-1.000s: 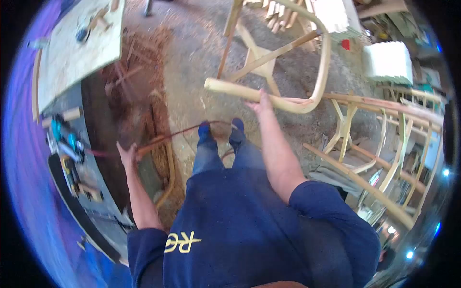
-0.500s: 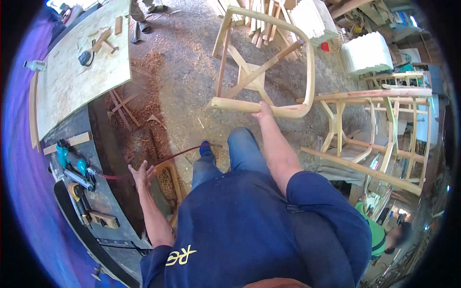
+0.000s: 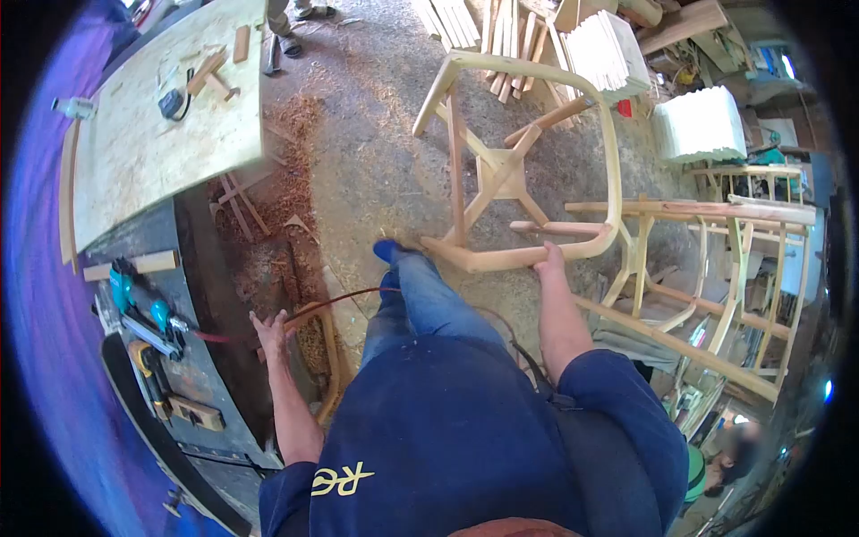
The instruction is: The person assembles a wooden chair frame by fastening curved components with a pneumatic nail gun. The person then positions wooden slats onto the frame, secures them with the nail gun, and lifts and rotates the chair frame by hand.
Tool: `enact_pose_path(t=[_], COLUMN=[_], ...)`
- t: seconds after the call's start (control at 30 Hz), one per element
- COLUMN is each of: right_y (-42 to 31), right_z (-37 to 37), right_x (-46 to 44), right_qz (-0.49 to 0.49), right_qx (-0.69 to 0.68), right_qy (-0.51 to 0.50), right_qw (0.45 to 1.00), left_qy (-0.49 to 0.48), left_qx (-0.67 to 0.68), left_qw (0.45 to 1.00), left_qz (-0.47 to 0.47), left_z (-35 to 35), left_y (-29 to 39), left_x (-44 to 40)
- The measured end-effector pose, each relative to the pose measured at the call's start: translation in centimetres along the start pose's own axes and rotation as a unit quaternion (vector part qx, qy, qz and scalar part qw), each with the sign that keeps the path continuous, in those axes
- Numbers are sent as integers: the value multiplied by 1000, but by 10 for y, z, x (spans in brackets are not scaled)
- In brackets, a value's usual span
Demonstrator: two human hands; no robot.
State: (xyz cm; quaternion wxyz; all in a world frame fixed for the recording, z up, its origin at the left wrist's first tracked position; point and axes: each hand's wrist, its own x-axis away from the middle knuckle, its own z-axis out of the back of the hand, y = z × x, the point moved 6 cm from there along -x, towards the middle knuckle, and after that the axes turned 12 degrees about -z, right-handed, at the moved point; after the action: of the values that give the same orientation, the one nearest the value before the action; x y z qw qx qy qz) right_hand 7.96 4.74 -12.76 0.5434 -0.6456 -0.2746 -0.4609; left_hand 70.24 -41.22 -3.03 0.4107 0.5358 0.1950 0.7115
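A pale wooden chair frame point(image 3: 611, 143) with a rounded rail and crossed braces is in front of me. My right hand point(image 3: 550, 258) is closed on its near rail, toward the right corner. Off to the left, my left hand point(image 3: 270, 329) has its fingers apart and holds nothing. It is near a thin red hose point(image 3: 344, 295), which runs from a teal nail gun point(image 3: 161, 313) on the dark bench; whether they touch is unclear. Below that hand, a curved wooden piece point(image 3: 331, 353) stands among shavings.
A pale worktop point(image 3: 170, 170) holds a tape measure and wood pieces. More chair frames point(image 3: 707, 210) stand right, beside stacked white blocks point(image 3: 700, 125). A co-worker's feet point(image 3: 291, 45) show at the top; another person point(image 3: 729, 456) is at lower right. Shavings cover the floor.
The chair frame first moved away from me, then turned and shifted right with my right hand on it. My left hand stays apart from it, fingers spread. My legs have changed position.
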Motion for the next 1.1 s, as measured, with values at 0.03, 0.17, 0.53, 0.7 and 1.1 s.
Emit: enact_pose_path(t=[0.03,0.17,0.53,0.7,1.1], right_y=[-2,2,22,36,23], right_z=[16,37,32,33,-2], right_x=[-2,-11,33,38,70], right_qz=[9,75,161,103,66], right_qx=[-13,-31,-88,-132,-121], right_qy=[32,70,290,275,306], right_qw=[999,994,939,947,942], left_qy=[-4,-33,-343,-347,-462], left_qx=[-18,-88,-371,-307,-381], left_qw=[1000,996,839,771,599], left_qz=[3,12,-204,-438,-532], left_z=[-2,-12,-252,-444,-681], left_y=[0,-11,145,318,467], left_x=[-2,-30,-102,-72,59])
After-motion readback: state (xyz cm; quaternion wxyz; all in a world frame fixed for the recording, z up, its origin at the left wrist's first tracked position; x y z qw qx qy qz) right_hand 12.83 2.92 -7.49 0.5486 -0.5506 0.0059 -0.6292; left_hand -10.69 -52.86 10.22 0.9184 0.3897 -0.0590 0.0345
